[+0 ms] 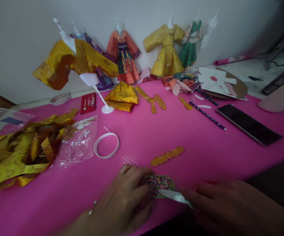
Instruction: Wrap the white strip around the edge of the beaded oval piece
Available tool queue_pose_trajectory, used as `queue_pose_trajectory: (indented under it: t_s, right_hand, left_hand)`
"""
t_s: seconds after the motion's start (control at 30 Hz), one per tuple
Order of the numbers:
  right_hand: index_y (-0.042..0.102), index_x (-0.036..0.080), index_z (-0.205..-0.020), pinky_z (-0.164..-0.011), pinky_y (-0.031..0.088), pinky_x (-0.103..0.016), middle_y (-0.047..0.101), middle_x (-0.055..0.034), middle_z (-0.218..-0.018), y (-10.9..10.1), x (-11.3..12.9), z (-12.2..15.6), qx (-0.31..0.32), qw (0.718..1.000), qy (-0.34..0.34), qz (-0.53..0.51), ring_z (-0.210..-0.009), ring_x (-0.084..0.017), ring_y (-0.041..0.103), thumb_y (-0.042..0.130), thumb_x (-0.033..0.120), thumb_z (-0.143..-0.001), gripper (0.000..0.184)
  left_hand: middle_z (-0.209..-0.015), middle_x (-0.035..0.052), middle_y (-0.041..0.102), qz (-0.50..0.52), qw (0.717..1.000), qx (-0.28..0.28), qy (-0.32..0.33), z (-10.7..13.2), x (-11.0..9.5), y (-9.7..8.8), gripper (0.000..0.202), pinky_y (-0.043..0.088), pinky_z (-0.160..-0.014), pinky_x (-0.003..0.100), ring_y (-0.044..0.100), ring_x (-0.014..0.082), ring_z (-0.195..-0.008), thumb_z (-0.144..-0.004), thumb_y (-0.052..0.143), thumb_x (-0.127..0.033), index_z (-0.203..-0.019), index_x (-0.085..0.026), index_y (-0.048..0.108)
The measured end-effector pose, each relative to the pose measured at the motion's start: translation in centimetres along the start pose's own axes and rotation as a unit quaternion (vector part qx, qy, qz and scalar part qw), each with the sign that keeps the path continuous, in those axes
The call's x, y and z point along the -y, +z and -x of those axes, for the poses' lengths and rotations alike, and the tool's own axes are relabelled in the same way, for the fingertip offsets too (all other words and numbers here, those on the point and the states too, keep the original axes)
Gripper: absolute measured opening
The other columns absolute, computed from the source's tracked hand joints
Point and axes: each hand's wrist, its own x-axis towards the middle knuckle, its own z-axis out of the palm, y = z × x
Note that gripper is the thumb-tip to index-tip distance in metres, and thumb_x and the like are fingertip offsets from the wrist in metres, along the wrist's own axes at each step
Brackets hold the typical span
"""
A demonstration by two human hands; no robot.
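Note:
My left hand [129,196] grips the left edge of a small green oval dish [174,186] near the table's front edge. Multicoloured beads [160,182] fill the dish. Slim white tweezers [173,195] are pinched in my right hand [230,206], which is blurred by motion. Their tip reaches into the beads, close to my left fingertips. Just beyond the dish lies a gold fabric strip [167,156] with dark beads or stitches along its edges.
Gold fabric scraps [31,147] and a plastic bag [80,144] lie left, beside a coiled white band [106,146]. A doll stand [101,98] wears a gold garment; dressed dolls [123,55] line the wall. A pencil [208,115] and phone [248,124] lie right.

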Motion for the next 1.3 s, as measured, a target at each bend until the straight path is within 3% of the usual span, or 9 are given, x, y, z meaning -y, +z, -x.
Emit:
queue_pose_trajectory:
  t_s: [0.53, 1.3]
  right_hand:
    - [0.057, 0.026, -0.121, -0.04, 0.016, -0.034, 0.068, 0.0067, -0.069, 0.25, 0.03, 0.03, 0.007, 1.0, -0.013, 0.009, -0.046, -0.012, 0.06, 0.057, 0.007, -0.075, 0.05]
    - [0.06, 0.028, -0.113, -0.041, 0.019, -0.034, 0.068, 0.0075, -0.069, 0.16, -0.13, 0.1, -0.011, 1.0, -0.014, 0.002, -0.046, -0.014, 0.062, 0.056, 0.007, -0.075, 0.043]
  left_hand:
    - [-0.121, 0.0068, 0.064, 0.006, 1.0, 0.004, 0.001, 0.32, 0.12, 0.22, 0.028, 0.049, -0.086, 0.039, 0.057, 0.0222, -0.103, -0.086, 0.063, -0.011, -0.111, -0.022, 0.068]
    - [-0.118, 0.0072, 0.066, -0.01, 0.999, -0.028, 0.019, 0.32, 0.07, 0.01, 0.031, 0.05, -0.082, 0.04, 0.059, 0.0223, -0.099, -0.085, 0.061, -0.007, -0.111, -0.022, 0.068]
